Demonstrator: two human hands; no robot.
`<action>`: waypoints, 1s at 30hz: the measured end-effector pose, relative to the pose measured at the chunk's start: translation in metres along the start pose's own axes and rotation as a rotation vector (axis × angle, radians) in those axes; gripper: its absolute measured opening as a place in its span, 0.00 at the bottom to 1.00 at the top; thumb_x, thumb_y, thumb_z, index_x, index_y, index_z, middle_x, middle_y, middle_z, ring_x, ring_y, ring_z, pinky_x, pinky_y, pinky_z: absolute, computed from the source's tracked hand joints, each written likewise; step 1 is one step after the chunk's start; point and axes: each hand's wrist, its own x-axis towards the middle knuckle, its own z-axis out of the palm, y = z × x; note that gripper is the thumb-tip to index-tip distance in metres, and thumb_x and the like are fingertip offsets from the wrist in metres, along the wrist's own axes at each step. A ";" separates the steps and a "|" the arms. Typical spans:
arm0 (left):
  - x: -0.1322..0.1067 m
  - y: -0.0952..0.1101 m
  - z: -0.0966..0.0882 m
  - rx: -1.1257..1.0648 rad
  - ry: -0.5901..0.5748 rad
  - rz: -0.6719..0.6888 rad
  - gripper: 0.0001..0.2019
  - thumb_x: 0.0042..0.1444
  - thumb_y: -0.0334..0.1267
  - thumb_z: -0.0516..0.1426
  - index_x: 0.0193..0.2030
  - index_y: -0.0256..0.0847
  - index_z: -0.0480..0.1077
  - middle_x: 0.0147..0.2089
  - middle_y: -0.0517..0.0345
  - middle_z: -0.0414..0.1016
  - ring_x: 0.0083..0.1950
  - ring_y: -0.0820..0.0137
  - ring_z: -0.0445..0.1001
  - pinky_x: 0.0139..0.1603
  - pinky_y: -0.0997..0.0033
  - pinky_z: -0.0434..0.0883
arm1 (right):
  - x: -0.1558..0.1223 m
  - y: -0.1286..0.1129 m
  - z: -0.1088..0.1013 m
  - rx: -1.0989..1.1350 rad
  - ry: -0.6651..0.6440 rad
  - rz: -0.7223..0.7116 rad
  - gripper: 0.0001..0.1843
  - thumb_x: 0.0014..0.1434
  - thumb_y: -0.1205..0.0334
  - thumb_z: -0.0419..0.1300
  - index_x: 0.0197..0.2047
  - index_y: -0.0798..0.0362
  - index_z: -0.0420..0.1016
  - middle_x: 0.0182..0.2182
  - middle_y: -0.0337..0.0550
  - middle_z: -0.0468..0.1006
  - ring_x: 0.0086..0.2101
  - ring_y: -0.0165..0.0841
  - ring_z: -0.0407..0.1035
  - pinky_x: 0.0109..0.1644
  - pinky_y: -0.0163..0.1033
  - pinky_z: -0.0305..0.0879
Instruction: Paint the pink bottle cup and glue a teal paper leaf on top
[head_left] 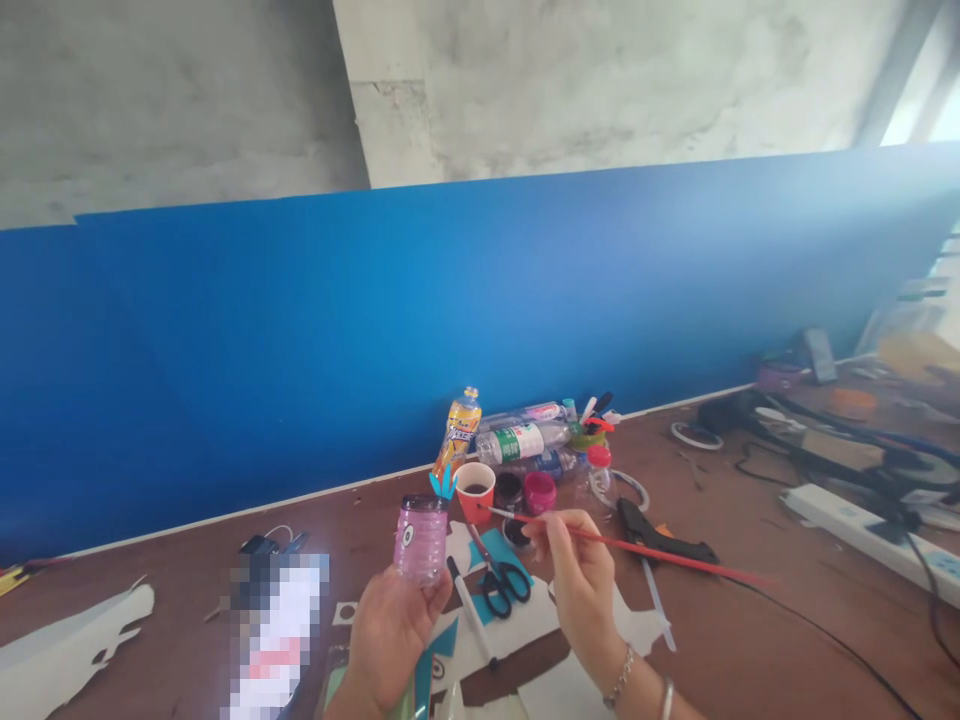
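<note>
My left hand (394, 625) is closed around the lower part of a cut plastic bottle (421, 545), tinted pink-purple, with a dark rim, a paper eye on its side and blue paper strips (444, 483) at its top. Between the fingers of my right hand (581, 570) is a red-handled paintbrush (637, 547), its tip pointing left beside a red paper cup (475, 493) of dark liquid. A black paint jar (509, 492) and a magenta paint jar (539, 492) stand close to the cup. Below the brush lie scissors (506, 590) and a black-and-white marker (471, 612).
Several bottles lie behind the cup, near an upright orange-labelled bottle (456, 435). To the right are a glue gun (664, 535) and a white power strip (870, 540) with cables. Cut white paper (67, 650) lies left. A blue partition (337, 330) runs along the table's back.
</note>
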 end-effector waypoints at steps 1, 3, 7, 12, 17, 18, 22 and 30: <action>0.000 -0.001 0.000 0.011 -0.007 0.012 0.05 0.43 0.36 0.62 0.27 0.36 0.76 0.35 0.48 0.80 0.39 0.59 0.78 0.55 0.53 0.69 | 0.001 -0.001 0.000 0.021 0.004 0.040 0.14 0.59 0.50 0.58 0.28 0.49 0.69 0.23 0.37 0.75 0.21 0.29 0.63 0.24 0.34 0.60; 0.000 -0.002 -0.002 0.024 -0.020 0.031 0.06 0.43 0.37 0.63 0.27 0.37 0.76 0.35 0.48 0.81 0.39 0.58 0.78 0.57 0.52 0.67 | 0.004 0.000 0.001 0.065 0.010 0.111 0.14 0.58 0.48 0.59 0.28 0.48 0.68 0.23 0.37 0.75 0.21 0.29 0.63 0.24 0.34 0.59; 0.004 -0.003 -0.006 0.040 -0.056 0.010 0.10 0.46 0.42 0.62 0.29 0.36 0.77 0.36 0.46 0.81 0.43 0.56 0.78 0.59 0.49 0.64 | 0.009 0.007 0.000 0.176 0.023 0.254 0.14 0.54 0.48 0.63 0.30 0.50 0.69 0.23 0.37 0.75 0.22 0.29 0.63 0.24 0.34 0.59; 0.010 -0.009 -0.011 0.095 -0.114 0.110 0.12 0.51 0.40 0.60 0.43 0.41 0.76 0.45 0.50 0.79 0.51 0.57 0.74 0.64 0.47 0.59 | 0.016 0.015 -0.004 0.431 -0.012 0.429 0.14 0.49 0.52 0.68 0.30 0.51 0.70 0.24 0.37 0.75 0.24 0.28 0.66 0.25 0.31 0.60; 0.010 -0.014 -0.009 0.197 -0.111 0.182 0.15 0.56 0.42 0.58 0.49 0.43 0.71 0.53 0.51 0.75 0.57 0.59 0.70 0.65 0.51 0.57 | 0.019 0.017 -0.006 0.521 -0.038 0.528 0.12 0.47 0.57 0.69 0.29 0.53 0.71 0.25 0.39 0.76 0.26 0.29 0.68 0.26 0.31 0.63; 0.009 -0.014 -0.008 0.209 -0.108 0.186 0.15 0.56 0.42 0.58 0.49 0.43 0.71 0.53 0.51 0.75 0.58 0.60 0.69 0.65 0.51 0.57 | 0.019 0.016 -0.007 0.523 -0.044 0.533 0.12 0.47 0.57 0.69 0.29 0.53 0.71 0.25 0.39 0.76 0.26 0.29 0.68 0.25 0.31 0.63; 0.008 -0.015 -0.006 0.225 -0.084 0.208 0.15 0.55 0.43 0.59 0.48 0.42 0.70 0.52 0.50 0.75 0.57 0.59 0.70 0.63 0.52 0.59 | 0.018 0.016 -0.007 0.518 -0.067 0.534 0.12 0.47 0.57 0.69 0.28 0.52 0.71 0.26 0.38 0.77 0.26 0.29 0.68 0.26 0.32 0.63; 0.011 -0.021 -0.001 0.258 0.057 0.300 0.22 0.46 0.44 0.65 0.47 0.41 0.66 0.48 0.50 0.75 0.51 0.60 0.73 0.60 0.53 0.62 | 0.018 0.017 -0.009 0.483 -0.085 0.533 0.11 0.47 0.56 0.68 0.28 0.51 0.71 0.26 0.37 0.78 0.25 0.30 0.67 0.26 0.33 0.63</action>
